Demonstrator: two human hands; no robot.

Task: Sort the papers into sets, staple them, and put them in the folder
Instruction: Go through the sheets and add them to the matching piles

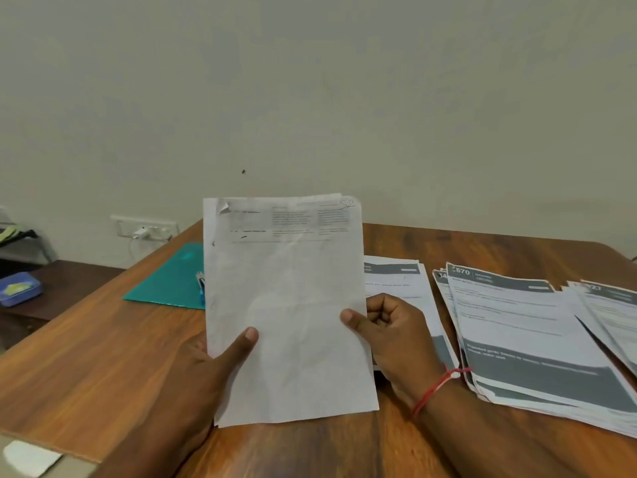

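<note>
I hold a thin set of white papers point(293, 305) upright above the wooden table point(103, 357). The top sheet is mostly blank, with print near its top and "S2" handwritten at its top right corner. My left hand point(220, 353) pinches the set's lower left edge, thumb on the front. My right hand point(389, 326) pinches the right edge, thumb on the front and fingers curled behind. A teal folder point(169, 281) lies flat behind the set on the left. On the folder rests a blue stapler point(200, 288), partly hidden by the papers.
Three piles of printed papers lie on the table's right: one point(403, 281) behind my right hand, a thick one headed "670" point(524, 332), and another point(613, 305) at the right edge. A blue box point(19, 288) sits on a lower surface at left. A wall socket point(144, 227) holds a plug.
</note>
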